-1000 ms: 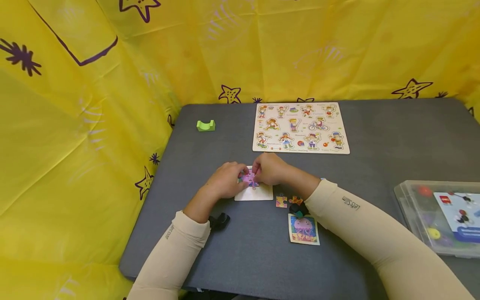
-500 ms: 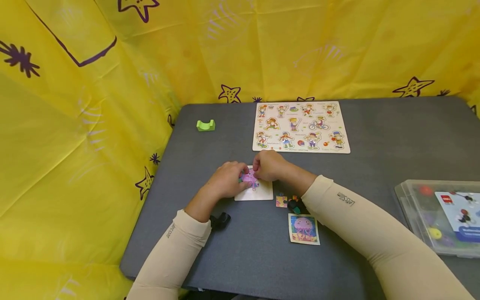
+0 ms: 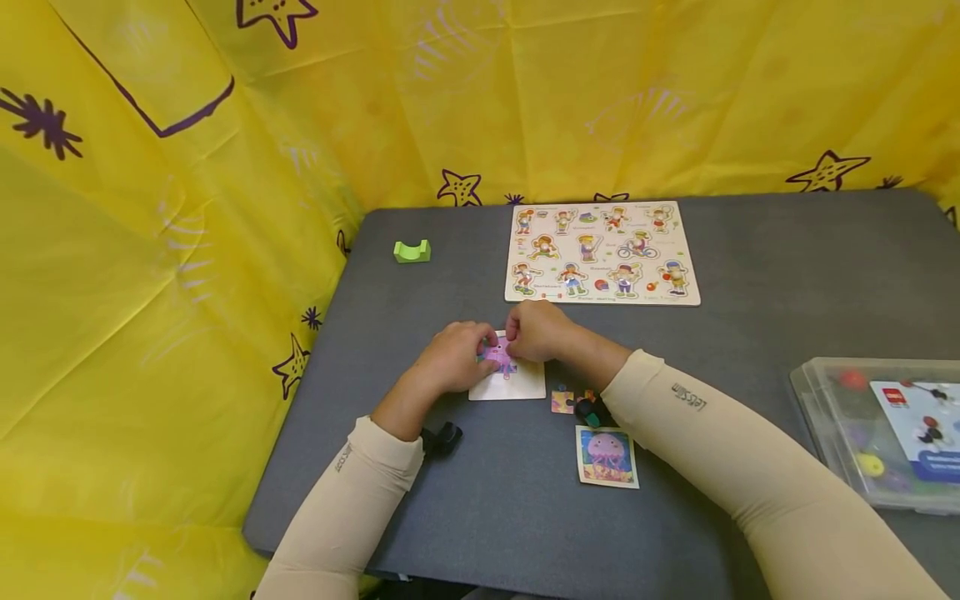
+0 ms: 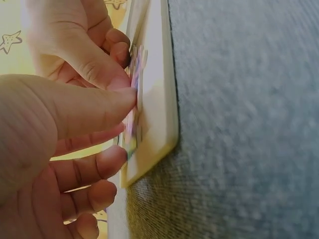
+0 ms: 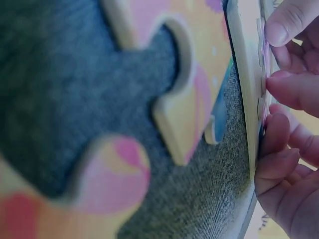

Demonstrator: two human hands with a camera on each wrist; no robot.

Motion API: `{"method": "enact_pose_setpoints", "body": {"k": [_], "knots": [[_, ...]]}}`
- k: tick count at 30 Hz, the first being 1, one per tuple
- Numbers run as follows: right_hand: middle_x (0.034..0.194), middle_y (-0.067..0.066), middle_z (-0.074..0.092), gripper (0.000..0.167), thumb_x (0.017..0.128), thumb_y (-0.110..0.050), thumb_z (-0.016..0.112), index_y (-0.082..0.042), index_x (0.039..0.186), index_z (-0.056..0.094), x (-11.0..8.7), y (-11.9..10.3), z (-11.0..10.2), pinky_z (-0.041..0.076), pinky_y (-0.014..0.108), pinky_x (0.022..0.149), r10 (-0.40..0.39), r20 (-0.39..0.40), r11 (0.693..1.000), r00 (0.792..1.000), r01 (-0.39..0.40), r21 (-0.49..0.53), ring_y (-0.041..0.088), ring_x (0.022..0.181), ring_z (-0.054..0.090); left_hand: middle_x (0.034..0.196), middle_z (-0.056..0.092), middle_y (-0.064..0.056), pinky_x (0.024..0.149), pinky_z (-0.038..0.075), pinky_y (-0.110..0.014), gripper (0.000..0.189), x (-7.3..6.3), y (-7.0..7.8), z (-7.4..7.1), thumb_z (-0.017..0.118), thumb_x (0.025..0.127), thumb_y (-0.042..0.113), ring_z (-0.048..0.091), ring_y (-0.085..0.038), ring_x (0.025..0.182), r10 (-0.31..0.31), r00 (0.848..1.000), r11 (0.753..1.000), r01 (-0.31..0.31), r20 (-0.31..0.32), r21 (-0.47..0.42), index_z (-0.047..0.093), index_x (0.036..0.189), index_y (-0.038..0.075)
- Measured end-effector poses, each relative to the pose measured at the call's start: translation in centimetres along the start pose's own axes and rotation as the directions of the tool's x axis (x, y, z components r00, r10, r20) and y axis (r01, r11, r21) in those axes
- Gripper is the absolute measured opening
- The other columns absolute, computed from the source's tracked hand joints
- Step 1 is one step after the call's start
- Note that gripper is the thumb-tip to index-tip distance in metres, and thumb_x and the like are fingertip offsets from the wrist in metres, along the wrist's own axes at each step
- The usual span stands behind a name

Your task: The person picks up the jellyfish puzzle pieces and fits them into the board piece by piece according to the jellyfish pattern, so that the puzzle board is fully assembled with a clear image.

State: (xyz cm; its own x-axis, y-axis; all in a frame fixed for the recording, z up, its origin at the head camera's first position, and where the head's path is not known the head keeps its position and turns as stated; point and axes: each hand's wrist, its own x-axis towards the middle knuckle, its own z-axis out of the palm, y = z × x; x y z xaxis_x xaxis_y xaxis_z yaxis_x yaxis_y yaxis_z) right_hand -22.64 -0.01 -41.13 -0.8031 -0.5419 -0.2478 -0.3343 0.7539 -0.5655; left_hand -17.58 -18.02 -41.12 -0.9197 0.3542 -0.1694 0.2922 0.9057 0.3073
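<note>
Pink jellyfish jigsaw pieces point(image 3: 501, 356) lie joined on a pale wooden puzzle tray point(image 3: 525, 385) in the head view. My left hand point(image 3: 452, 357) rests at the tray's left side, its thumb pressing on the pieces and the other fingers loosely bent in the left wrist view. From the right my right hand point(image 3: 538, 330) reaches in and pinches at the upper right edge of the joined pieces, partly hiding them. Both thumb tips lie close together over the pieces in the left wrist view.
Loose jigsaw pieces point(image 3: 562, 402) lie right of the tray, partly behind the right wrist strap. Below them is a jellyfish picture card point(image 3: 607, 457). A wooden figure board point(image 3: 600, 254) sits behind the hands, a green block point(image 3: 412, 252) back left, a clear plastic box point(image 3: 832, 433) far right.
My right hand has shifted slightly away from me along the pieces, its forearm drawn a little left. My left hand keeps its place on the pieces.
</note>
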Motion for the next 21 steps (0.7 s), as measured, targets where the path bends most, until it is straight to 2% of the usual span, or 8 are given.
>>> {"method": "enact_pose_setpoints", "body": {"k": [3,7,13,16,19,21], "knots": [[0.079,0.000,0.064,0.010,0.084,-0.019,0.076,-0.013,0.086,0.069,-0.2,0.0,-0.2,0.044,0.028,0.064,0.000,-0.021,1.000,1.000,0.000,-0.012,0.018,0.075,0.059,0.091,0.061,-0.002,0.083,0.046,-0.041,0.026,0.0,0.3,-0.1,0.076,0.090,0.026,0.057,-0.024,0.095,0.021,1.000,1.000,-0.021,-0.010,0.021,0.070,0.112,0.015],[0.083,0.003,0.065,0.012,0.088,-0.022,0.073,-0.012,0.093,0.070,-1.4,0.2,-1.3,0.046,0.033,0.070,-0.002,-0.047,0.998,0.999,-0.001,-0.064,0.021,0.080,0.060,0.094,0.062,-0.002,0.086,0.046,-0.042,0.026,0.0,0.8,-0.1,0.074,0.091,0.024,0.055,-0.024,0.097,0.083,0.997,0.996,-0.083,-0.004,0.018,0.070,0.116,0.017],[0.115,0.013,0.070,0.024,0.093,-0.022,0.073,-0.009,0.113,0.071,-4.9,2.0,-3.8,0.050,0.048,0.093,0.030,0.019,0.981,0.999,-0.026,-0.191,0.031,0.106,0.064,0.099,0.060,-0.002,0.087,0.044,-0.040,0.031,0.3,1.0,0.1,0.073,0.093,0.024,0.054,-0.023,0.098,0.165,0.985,0.986,-0.165,0.041,0.004,0.070,0.124,0.023],[0.120,0.016,0.069,0.029,0.092,-0.020,0.075,-0.008,0.118,0.070,-6.8,3.8,-4.8,0.050,0.049,0.094,0.068,0.033,0.977,0.997,-0.060,-0.206,0.031,0.102,0.066,0.101,0.060,-0.003,0.088,0.044,-0.039,0.033,0.4,0.9,0.2,0.073,0.093,0.024,0.055,-0.023,0.099,0.173,0.983,0.985,-0.173,0.058,-0.002,0.069,0.126,0.024],[0.113,0.017,0.069,0.034,0.089,-0.018,0.077,-0.006,0.119,0.068,-8.6,5.7,-5.5,0.050,0.048,0.089,0.115,0.035,0.975,0.993,-0.106,-0.193,0.028,0.090,0.067,0.102,0.059,-0.004,0.088,0.045,-0.038,0.033,0.6,0.8,0.1,0.074,0.093,0.023,0.055,-0.023,0.099,0.176,0.982,0.984,-0.175,0.069,-0.015,0.070,0.126,0.023],[0.109,0.016,0.069,0.035,0.087,-0.018,0.080,-0.004,0.117,0.067,-9.6,6.7,-5.9,0.049,0.049,0.087,0.142,0.032,0.973,0.989,-0.133,-0.190,0.028,0.089,0.065,0.102,0.059,-0.004,0.088,0.045,-0.037,0.033,0.6,0.8,0.1,0.074,0.093,0.022,0.055,-0.022,0.099,0.178,0.981,0.984,-0.176,0.072,-0.033,0.070,0.126,0.023]]}}
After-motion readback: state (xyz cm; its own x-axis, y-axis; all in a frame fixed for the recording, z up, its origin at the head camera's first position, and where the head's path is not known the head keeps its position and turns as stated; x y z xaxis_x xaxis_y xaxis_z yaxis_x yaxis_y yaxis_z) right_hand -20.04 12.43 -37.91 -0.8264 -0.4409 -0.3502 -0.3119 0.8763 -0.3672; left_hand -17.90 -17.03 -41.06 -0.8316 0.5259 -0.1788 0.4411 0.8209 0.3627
